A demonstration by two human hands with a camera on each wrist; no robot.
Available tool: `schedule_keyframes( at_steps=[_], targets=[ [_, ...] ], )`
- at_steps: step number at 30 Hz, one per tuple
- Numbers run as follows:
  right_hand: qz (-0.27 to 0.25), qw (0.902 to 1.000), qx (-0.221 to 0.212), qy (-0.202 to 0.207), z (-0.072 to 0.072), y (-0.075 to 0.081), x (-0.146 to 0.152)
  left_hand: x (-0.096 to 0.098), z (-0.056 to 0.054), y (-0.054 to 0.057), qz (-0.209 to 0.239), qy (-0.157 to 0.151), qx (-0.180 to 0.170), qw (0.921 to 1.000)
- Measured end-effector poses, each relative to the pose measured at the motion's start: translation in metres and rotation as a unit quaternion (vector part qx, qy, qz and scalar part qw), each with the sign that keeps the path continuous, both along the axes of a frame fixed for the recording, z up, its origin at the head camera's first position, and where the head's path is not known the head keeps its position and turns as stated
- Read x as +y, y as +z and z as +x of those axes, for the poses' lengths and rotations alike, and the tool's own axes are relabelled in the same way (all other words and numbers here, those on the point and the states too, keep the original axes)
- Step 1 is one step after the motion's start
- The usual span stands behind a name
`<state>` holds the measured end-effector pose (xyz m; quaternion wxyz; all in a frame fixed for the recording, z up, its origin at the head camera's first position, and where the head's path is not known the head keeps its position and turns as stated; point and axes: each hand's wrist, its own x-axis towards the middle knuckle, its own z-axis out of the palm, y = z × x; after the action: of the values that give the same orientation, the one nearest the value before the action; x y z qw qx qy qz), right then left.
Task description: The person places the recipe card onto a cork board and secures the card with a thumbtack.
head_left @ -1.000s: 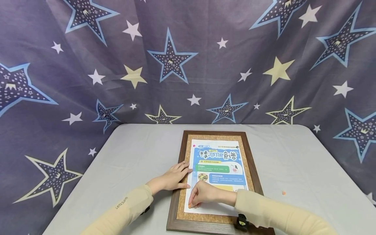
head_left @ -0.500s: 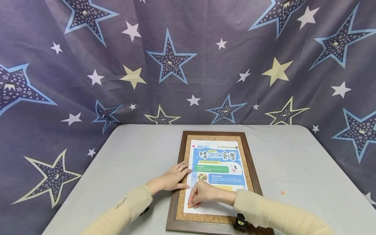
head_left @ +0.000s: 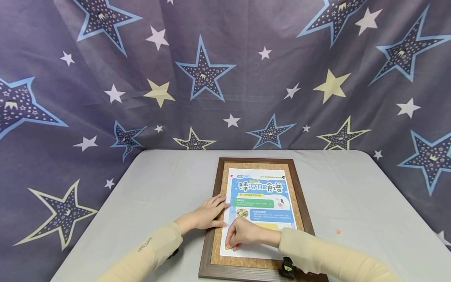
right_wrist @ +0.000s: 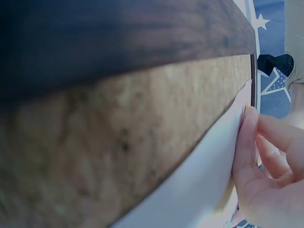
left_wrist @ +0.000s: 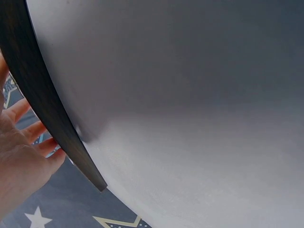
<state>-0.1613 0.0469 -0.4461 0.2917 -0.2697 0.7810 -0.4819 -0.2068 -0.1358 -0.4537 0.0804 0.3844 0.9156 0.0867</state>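
A printed paper sheet (head_left: 258,213) with blue, green and yellow blocks lies on a cork board (head_left: 246,261) in a brown wooden frame (head_left: 210,250). My right hand (head_left: 243,232) pinches a small orange pushpin (head_left: 227,247) against the sheet's lower left corner; its tip is hidden. In the right wrist view, thumb and finger meet at the paper's edge. My left hand (head_left: 208,213) lies with fingers spread over the frame's left side, fingertips reaching the sheet's left edge. A pink pin (head_left: 231,176) and a black pin (head_left: 283,177) sit at the sheet's top corners.
A small orange piece (head_left: 339,232) lies on the grey-covered table (head_left: 169,176), right of the frame. Behind the table hangs a dark curtain (head_left: 218,105) printed with stars. A black wrist device (head_left: 287,268) shows under the right sleeve.
Both hands stay in nearly the same place on the board. Slightly more of the orange pushpin shows at the right fingertips. The head view has shifted a little.
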Motion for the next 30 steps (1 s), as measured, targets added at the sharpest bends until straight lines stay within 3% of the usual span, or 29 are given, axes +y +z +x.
schedule_keyframes(
  at_steps=[14,23,30],
  targets=[
    [-0.033,0.9972,-0.062,0.026,-0.006,-0.001,0.006,0.0,0.0,0.001,-0.002,-0.002,0.0,1.0],
    [-0.027,0.9981,-0.043,0.034,-0.007,0.007,0.02,0.0,0.0,0.0,-0.006,0.005,-0.006,0.9999],
    [-0.015,0.9992,-0.005,0.038,-0.009,0.011,0.031,0.001,0.0,0.0,-0.009,0.012,-0.01,0.9998]
  ],
)
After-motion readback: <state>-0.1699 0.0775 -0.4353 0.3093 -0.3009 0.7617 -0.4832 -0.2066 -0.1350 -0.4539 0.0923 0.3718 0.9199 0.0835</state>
